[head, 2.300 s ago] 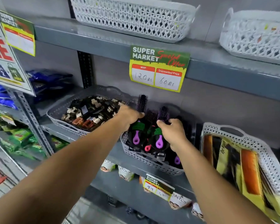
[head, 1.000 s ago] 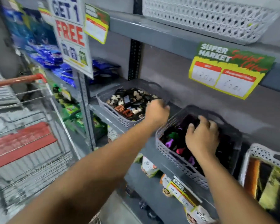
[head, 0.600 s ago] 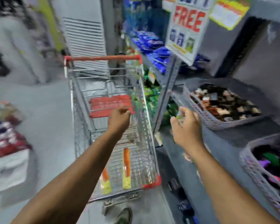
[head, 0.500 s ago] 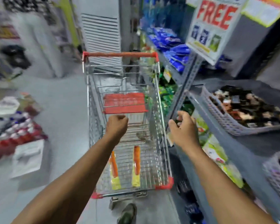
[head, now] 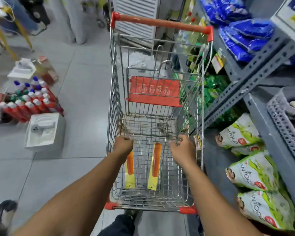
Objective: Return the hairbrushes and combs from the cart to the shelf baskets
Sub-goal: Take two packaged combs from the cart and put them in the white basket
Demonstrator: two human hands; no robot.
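A wire shopping cart (head: 114,103) with a red handle stands in front of me. Two orange combs in yellow packaging lie on its floor: the left comb (head: 130,172) and the right comb (head: 155,166). My left hand (head: 123,147) reaches down inside the cart, just above the top end of the left comb, fingers curled and holding nothing that I can see. My right hand (head: 182,149) hovers inside the cart to the right of the right comb, fingers apart and empty.
A grey metal shelf unit (head: 255,68) stands close on the right, with a grey basket (head: 286,126) of hair clips, blue packets above and green-white bags (head: 252,172) below. Bottles (head: 29,101) and a white box (head: 43,132) sit on the floor at left.
I have turned from the shelf baskets to the cart. Both hands left the hairbrush basket and moved down into the cart, close above the two combs.
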